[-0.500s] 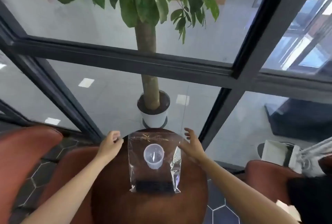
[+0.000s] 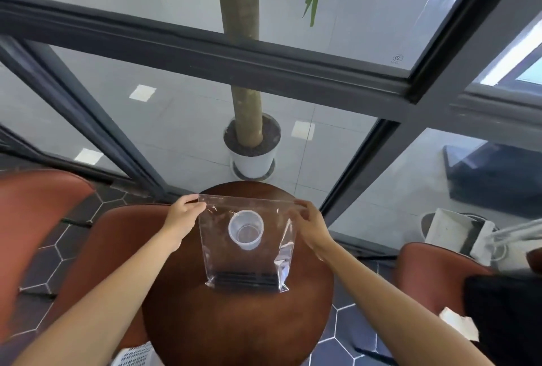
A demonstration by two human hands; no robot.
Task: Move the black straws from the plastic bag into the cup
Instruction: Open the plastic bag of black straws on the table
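On the round wooden desk [image 2: 234, 321], the clear plastic bag [image 2: 217, 248] stands held up by its top edge, its mouth at the far side and its closed bottom resting on the desk nearest the person. The left hand [image 2: 182, 214] pinches the top left corner of the bag; the right hand [image 2: 308, 223] has its fingers curled at the top right corner and appears to pinch the edge there, although the clear film makes the contact hard to confirm. The two hands are level with each other and equally near the mouth.

The black straws [image 2: 245, 277] lie in a bundle across the bottom of the bag, with the long axis running left to right, parallel to the top edge. They lie toward the person from both hands, with the full height of the bag between. Neither hand is nearer.

The cup [image 2: 245, 229] is seen through the bag and appears to stand upright on the desk behind it, between the hands. It holds nothing. Whether the bag mouth is sealed cannot be told; reaching the straws probably requires opening it first.
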